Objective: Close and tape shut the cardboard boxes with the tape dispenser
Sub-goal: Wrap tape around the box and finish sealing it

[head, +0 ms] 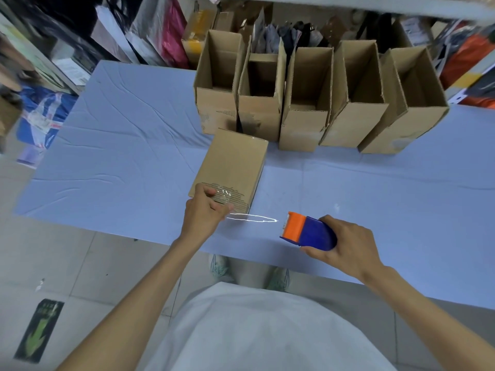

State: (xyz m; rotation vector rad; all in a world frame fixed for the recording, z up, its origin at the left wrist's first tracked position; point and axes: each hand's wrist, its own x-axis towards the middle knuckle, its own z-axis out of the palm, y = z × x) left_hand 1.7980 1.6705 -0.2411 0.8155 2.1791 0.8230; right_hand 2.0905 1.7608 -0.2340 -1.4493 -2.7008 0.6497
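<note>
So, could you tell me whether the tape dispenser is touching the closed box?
No, the right hand holds the tape dispenser clear of the closed box, with a strip of tape stretched toward the left hand.

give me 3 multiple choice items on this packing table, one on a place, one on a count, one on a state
1. Where is the tape dispenser? A in the right hand; B on the floor; C inside a box.
2. How many open boxes stand in the back row? A three; B five; C seven.
3. The near box under the left hand is: A closed; B open; C crushed flat.
Answers: 1 A, fingers wrap its blue body. 2 B, five stand side by side. 3 A, no opening shows and tape shines on its end.
</note>
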